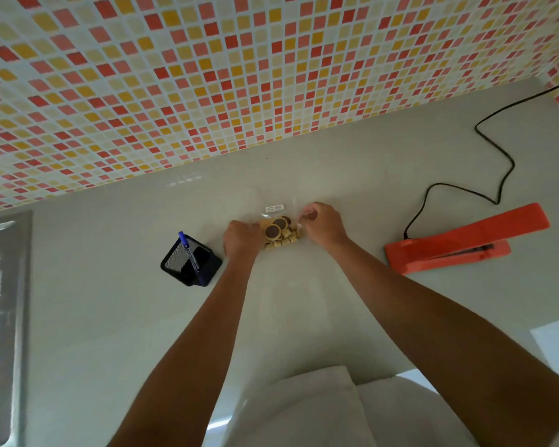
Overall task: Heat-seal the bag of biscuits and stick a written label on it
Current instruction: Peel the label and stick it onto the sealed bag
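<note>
A clear plastic bag of biscuits [279, 233] lies on the grey counter [304, 169] in the middle, with round chocolate-topped biscuits and small beige pieces inside. A small white label [274, 208] shows near the bag's far end. My left hand [241, 240] grips the bag's left edge with curled fingers. My right hand [321, 222] pinches its right edge. An orange heat sealer [459, 241] lies on the counter to the right, its jaw slightly apart.
A black mesh pen holder [191, 261] with a blue marker [188, 251] stands left of the bag. The sealer's black cord [494, 146] snakes to the back right. A tiled wall [207, 75] runs behind. A metal sink [0, 317] is at far left.
</note>
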Demonstrator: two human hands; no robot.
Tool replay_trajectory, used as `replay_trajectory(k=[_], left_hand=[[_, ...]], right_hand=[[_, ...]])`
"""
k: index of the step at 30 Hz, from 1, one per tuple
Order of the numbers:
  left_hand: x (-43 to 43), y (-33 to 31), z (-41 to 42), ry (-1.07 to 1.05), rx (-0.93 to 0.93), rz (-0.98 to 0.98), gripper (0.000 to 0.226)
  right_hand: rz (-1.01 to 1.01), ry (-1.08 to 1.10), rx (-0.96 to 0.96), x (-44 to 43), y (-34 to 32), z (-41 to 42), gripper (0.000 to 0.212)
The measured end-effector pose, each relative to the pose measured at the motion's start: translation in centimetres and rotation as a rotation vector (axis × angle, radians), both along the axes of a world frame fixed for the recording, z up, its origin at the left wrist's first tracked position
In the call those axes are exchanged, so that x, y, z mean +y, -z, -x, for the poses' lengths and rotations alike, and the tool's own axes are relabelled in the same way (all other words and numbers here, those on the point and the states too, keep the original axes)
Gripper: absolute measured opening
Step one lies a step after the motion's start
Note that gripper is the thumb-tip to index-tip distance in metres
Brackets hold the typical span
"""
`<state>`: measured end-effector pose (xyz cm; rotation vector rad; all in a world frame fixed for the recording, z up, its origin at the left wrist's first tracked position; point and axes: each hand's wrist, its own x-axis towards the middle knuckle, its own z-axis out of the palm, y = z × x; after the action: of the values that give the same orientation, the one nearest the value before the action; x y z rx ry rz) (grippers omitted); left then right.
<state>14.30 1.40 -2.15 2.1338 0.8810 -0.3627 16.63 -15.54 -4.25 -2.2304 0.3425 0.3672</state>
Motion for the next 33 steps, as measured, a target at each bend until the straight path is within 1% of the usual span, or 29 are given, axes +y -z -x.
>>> replay_trajectory(k=[2,3,6,8,11,13,14,15,17,20,23,26,29,31,32,33], left_hand=[[-0.2,-0.8,0.7,0.007,-0.059,-0.042,0.034],[-0.5,-1.3,1.2,0.035,-0.113,-0.051,0.035],[-2.8,-3.3,2.8,0.157,-0.283,0.013,0.025],[-5.1,-4.3,4.2,0.242,-0.332,0.109,0.021],[-9.4,-4.0,6.1,0.326,-0.314,0.262,0.024],[-12.3,-3.5,7.2,0.360,-0.255,0.357,0.018],[-13.6,-3.4,7.7,0.395,-0.225,0.374,0.018],[-14.8,-3.1,8.2,0.441,-0.196,0.370,0.024],[-17.0,-2.6,8.9,0.537,-0.128,0.349,0.044],[-20.0,-1.4,9.3,0.613,-0.083,0.312,0.072],[-22.5,-0.8,9.3,0.596,-0.099,0.256,0.087],[-24.5,-0.7,9.1,0.563,-0.124,0.211,0.088],[-26.5,-0.3,8.5,0.522,-0.153,0.164,0.079],[-27.4,0.0,8.3,0.487,-0.172,0.142,0.077],[-27.6,0.2,8.3,0.472,-0.175,0.133,0.078],[-27.7,0.5,8.3,0.457,-0.173,0.127,0.079]], right_hand=[[-0.015,-0.005,-0.028,-0.7,-1.3,1.6,0.023],[-0.029,-0.010,-0.049,-1.2,-2.1,2.7,0.022],[-0.060,0.016,-0.108,-3.0,-4.1,6.3,0.018],[-0.083,0.082,-0.120,-4.7,-4.8,8.8,0.014],[-0.132,0.199,-0.121,-8.6,-5.5,12.7,0.007],[-0.114,0.285,-0.127,-11.6,-5.9,15.1,0.005],[-0.104,0.325,-0.120,-13.1,-6.1,16.3,0.005],[-0.097,0.362,-0.103,-14.5,-6.1,17.4,0.005],[-0.107,0.436,-0.059,-17.3,-5.6,19.3,0.007],[-0.098,0.544,-0.051,-21.2,-4.7,20.2,0.011],[-0.072,0.597,-0.057,-25.3,-4.0,19.1,0.020],[-0.109,0.605,-0.023,-28.7,-3.4,17.3,0.041],[-0.120,0.567,0.043,-32.3,-2.4,15.0,0.054],[-0.140,0.551,0.109,-34.3,-1.6,13.5,0.063],[-0.140,0.534,0.130,-35.0,-1.5,12.9,0.065],[-0.133,0.496,0.133,-35.7,-1.2,12.3,0.061]])
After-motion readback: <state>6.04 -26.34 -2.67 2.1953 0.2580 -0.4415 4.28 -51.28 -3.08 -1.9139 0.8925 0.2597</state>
